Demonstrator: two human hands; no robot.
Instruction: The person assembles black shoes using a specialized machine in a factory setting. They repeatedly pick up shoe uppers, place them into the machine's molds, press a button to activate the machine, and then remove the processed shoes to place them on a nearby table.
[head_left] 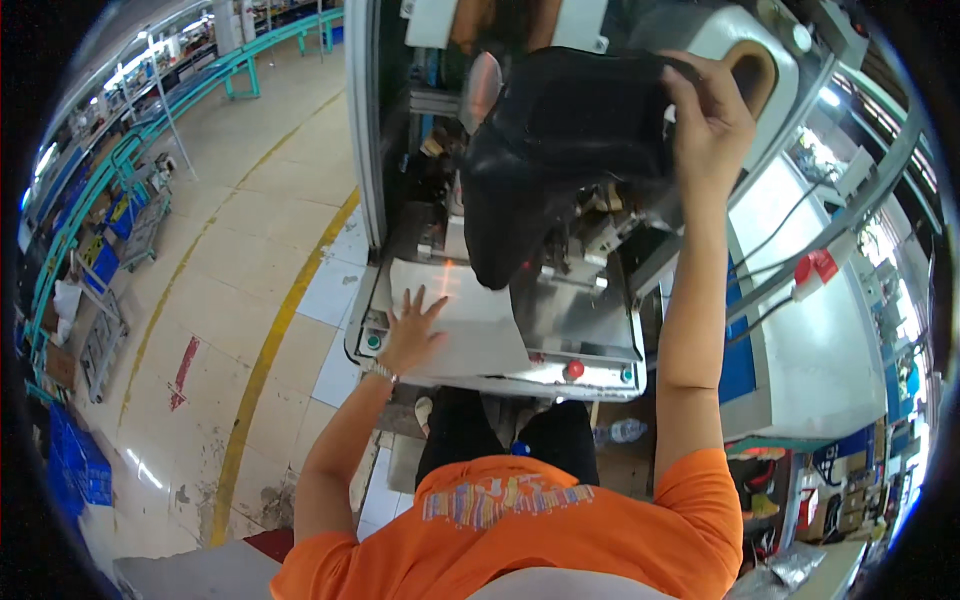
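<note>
My right hand (pixel 715 120) is raised at the right, its fingers pinched on the upper edge of a black boot upper (pixel 575 120). The boot upper hangs tilted over the machine, its narrow tip pointing down toward the worktop. On a white sheet (pixel 475 325) at the machine's front left, my left hand (pixel 410 335) lies flat with its fingers spread. A red light line falls on the sheet beside those fingers. The bare metal plate (pixel 590 325) shows to the right of the sheet. Much of the machine's inner mechanism is hidden behind the boot upper.
Along the machine's front edge sit a red button (pixel 574 370) and a green button (pixel 373 342). A metal upright (pixel 366 130) stands at the machine's left. A white bench (pixel 815 320) is on the right. Blue crates (pixel 80 460) are at the far left.
</note>
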